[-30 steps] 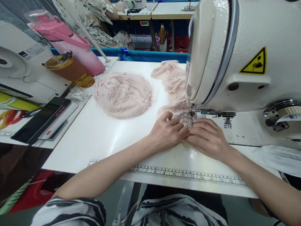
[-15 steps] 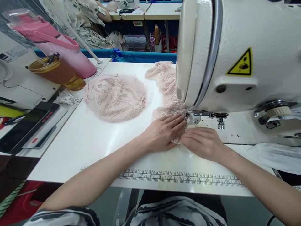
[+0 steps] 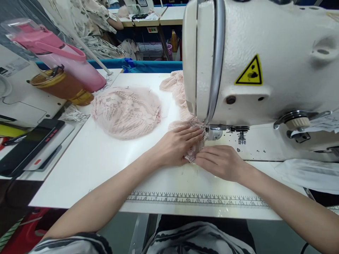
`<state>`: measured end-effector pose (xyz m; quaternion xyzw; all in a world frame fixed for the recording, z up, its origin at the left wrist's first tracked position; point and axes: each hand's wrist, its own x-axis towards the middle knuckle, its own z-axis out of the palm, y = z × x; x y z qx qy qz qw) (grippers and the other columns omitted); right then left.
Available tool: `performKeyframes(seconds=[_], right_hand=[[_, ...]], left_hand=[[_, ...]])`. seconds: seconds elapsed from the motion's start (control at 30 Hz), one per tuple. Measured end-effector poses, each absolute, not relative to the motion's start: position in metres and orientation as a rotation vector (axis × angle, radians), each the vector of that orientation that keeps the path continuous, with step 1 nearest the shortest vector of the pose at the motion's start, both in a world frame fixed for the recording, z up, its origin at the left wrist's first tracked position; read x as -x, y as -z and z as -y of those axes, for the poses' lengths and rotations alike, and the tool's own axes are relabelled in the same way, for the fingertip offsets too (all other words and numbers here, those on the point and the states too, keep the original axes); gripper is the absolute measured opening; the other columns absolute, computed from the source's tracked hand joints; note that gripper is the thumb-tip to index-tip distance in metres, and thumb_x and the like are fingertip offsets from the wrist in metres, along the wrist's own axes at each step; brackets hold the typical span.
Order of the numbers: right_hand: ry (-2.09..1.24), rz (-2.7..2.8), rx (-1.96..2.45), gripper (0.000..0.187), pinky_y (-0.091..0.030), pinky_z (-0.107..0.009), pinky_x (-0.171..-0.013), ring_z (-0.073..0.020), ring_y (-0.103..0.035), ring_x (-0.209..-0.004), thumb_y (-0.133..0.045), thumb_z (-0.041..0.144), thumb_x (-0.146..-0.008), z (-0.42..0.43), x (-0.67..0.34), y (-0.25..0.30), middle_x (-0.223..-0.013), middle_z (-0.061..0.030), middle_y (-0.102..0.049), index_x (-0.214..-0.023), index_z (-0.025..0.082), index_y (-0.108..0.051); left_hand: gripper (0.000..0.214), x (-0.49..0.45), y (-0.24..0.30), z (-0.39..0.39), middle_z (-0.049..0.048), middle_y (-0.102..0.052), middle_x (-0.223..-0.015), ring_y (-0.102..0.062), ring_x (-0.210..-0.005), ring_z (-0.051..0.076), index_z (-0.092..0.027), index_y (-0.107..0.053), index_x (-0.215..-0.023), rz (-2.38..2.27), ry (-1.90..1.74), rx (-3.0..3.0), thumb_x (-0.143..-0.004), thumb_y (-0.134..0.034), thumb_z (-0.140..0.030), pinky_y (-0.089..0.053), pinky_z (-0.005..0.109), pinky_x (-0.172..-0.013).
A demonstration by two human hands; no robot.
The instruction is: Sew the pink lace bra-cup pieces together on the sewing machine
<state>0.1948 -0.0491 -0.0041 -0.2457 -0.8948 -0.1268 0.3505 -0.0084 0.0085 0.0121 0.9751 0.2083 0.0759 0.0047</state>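
A strip of pale pink lace runs from the back of the white table to the presser foot of a white sewing machine. My left hand lies on the lace just left of the foot, fingers stretched flat and pressing it down. My right hand rests just in front of the foot, fingers flat and together on the lace's near edge. The two hands almost touch. The needle is hidden behind the machine head.
A round heap of pink lace pieces lies left of the hands. Further left stand a pink bottle, a brown cup and a black device. A printed ruler runs along the table's near edge. Another person sits behind.
My left hand's fingers have flattened onto the lace and both hands have slid slightly toward the presser foot. My view has shifted right, so the machine looms larger.
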Motion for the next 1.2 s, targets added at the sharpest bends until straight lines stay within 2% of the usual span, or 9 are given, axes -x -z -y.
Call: performKeyframes(seconds=[0.37, 0.67, 0.9, 1.2], right_hand=[[0.342, 2.326, 0.704, 0.016, -0.049, -0.022, -0.059, -0.0083, -0.064, -0.069, -0.055, 0.006, -0.086, 0.048, -0.198, 0.002, -0.071, 0.0069, -0.070, -0.080, 0.018, -0.063], [0.346, 2.375, 0.833, 0.019, -0.043, -0.022, -0.059, -0.0082, -0.054, -0.062, -0.054, 0.003, -0.082, 0.050, -0.207, 0.006, -0.063, 0.0045, -0.059, -0.071, 0.018, -0.057], [0.316, 2.397, 0.932, 0.018, -0.042, -0.021, -0.062, -0.0076, -0.053, -0.067, -0.051, 0.003, -0.083, 0.051, -0.211, 0.010, -0.068, 0.0050, -0.060, -0.077, 0.019, -0.057], [0.319, 2.442, 0.985, 0.019, -0.040, -0.022, -0.065, -0.0102, -0.059, -0.080, -0.048, 0.004, -0.086, 0.048, -0.218, 0.010, -0.072, 0.0025, -0.062, -0.080, 0.019, -0.058]], left_hand=[[0.063, 0.004, -0.008, -0.006, 0.0127, -0.049, -0.142, -0.048, -0.133, 0.027, -0.005, -0.048, -0.138, -0.715, -0.250, -3.093, -0.080, -0.055, -0.031, -0.034, 0.045, -0.115], [0.066, -0.002, -0.004, 0.003, 0.0153, -0.053, -0.139, -0.052, -0.128, 0.031, -0.004, -0.050, -0.137, -0.834, -0.276, -3.145, -0.086, -0.050, -0.046, -0.039, 0.050, -0.110], [0.064, -0.005, -0.003, 0.007, 0.0158, -0.054, -0.137, -0.053, -0.127, 0.030, -0.004, -0.051, -0.136, -0.884, -0.297, -3.189, -0.089, -0.045, -0.047, -0.038, 0.049, -0.110], [0.059, -0.008, -0.005, 0.012, 0.0153, -0.057, -0.135, -0.052, -0.128, 0.030, -0.005, -0.053, -0.134, -0.958, -0.290, -3.188, -0.091, -0.043, -0.043, -0.036, 0.047, -0.112]])
